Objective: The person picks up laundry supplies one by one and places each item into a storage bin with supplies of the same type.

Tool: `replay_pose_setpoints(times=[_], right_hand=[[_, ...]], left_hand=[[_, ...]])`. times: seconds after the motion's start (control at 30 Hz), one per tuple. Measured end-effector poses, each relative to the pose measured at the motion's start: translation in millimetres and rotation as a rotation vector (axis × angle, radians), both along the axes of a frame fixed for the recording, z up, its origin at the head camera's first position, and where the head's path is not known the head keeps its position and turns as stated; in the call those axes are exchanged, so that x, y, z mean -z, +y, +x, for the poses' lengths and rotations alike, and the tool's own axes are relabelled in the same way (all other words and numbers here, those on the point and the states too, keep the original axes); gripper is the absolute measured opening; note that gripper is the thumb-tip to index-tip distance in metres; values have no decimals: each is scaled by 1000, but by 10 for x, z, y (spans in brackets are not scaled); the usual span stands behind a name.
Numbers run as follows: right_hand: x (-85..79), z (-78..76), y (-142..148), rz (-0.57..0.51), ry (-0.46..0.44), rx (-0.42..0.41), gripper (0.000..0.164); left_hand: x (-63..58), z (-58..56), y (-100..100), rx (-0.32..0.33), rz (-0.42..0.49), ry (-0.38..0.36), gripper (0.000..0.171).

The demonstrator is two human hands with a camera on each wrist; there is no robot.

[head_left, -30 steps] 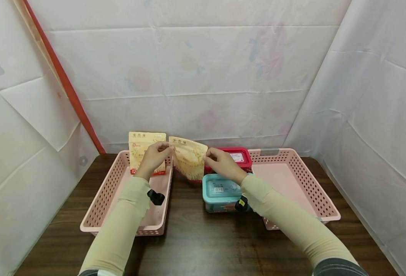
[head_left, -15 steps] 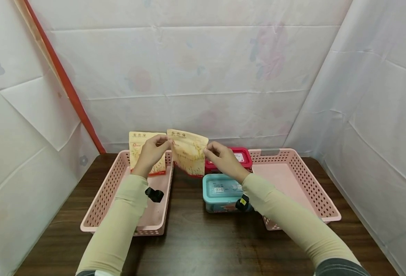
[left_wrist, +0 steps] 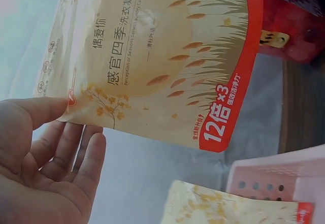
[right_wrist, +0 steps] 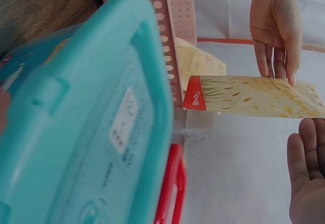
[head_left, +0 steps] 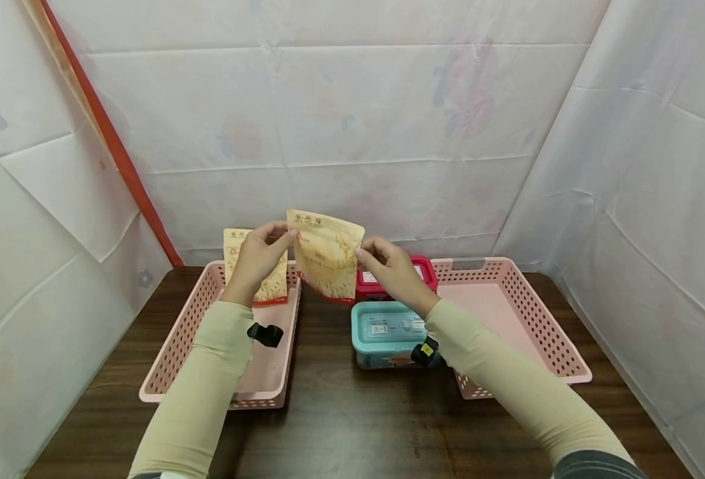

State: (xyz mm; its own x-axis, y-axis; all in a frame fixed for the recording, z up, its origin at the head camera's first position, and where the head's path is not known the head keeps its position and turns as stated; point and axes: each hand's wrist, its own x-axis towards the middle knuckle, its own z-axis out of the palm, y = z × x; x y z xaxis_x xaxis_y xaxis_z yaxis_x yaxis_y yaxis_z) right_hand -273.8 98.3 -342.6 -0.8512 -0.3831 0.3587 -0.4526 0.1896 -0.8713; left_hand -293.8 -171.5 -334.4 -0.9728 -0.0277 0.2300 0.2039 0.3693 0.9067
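A cream pouch of laundry capsules (head_left: 327, 258) with a red bottom band hangs in the air between both hands. My left hand (head_left: 259, 258) pinches its left edge near the top between thumb and fingers. On the other side, my right hand (head_left: 395, 273) pinches the right edge. The left wrist view shows the printed front of this pouch (left_wrist: 152, 66) close up. A second, similar pouch (head_left: 275, 286) stands upright in the left pink basket (head_left: 166, 372), partly hidden behind my left hand.
A teal lidded box (head_left: 382, 336) stands on the dark wooden table (head_left: 352, 432), in front of a red-lidded box (head_left: 427, 273) partly covered by my right hand. At the right is another pink basket (head_left: 568, 372). White sheeting (head_left: 352, 120) closes off the back and sides.
Both hands have raised the held pouch somewhat, keeping their grip on its edges. Its front has turned a little more towards the head camera. Baskets, boxes and the second pouch stay put.
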Motion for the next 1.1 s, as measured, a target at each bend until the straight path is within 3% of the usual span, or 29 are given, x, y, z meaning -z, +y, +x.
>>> replay_pose_setpoints(times=[0.43, 0.8, 1.1], right_hand=[[-210, 67, 71, -74, -10, -102, 22], [-201, 84, 108, -84, -1, -102, 23], [-173, 77, 171, -85, -12, -90, 25]], left_hand=[[-151, 71, 37, 23, 85, 76, 42], [-192, 172, 42, 25, 123, 122, 40], [-167, 251, 45, 33, 153, 89, 42]])
